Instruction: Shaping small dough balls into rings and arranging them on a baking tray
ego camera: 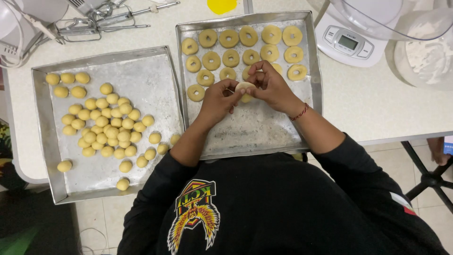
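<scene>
Both hands meet over the right tray point(306, 89): the left hand point(218, 98) and right hand point(271, 86) pinch one dough piece point(245, 88) between closed fingertips. Finished dough rings point(230, 58) lie just beyond it.

dough rings point(230, 58) crowd tray's point(309, 101) far half, near half bare

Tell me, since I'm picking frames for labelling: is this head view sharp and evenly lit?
Head view: sharp over the hands' dough piece and the ring tray; soft glare on the left tray; clear bowl top right is cropped and washed out; edges bend slightly.
</scene>
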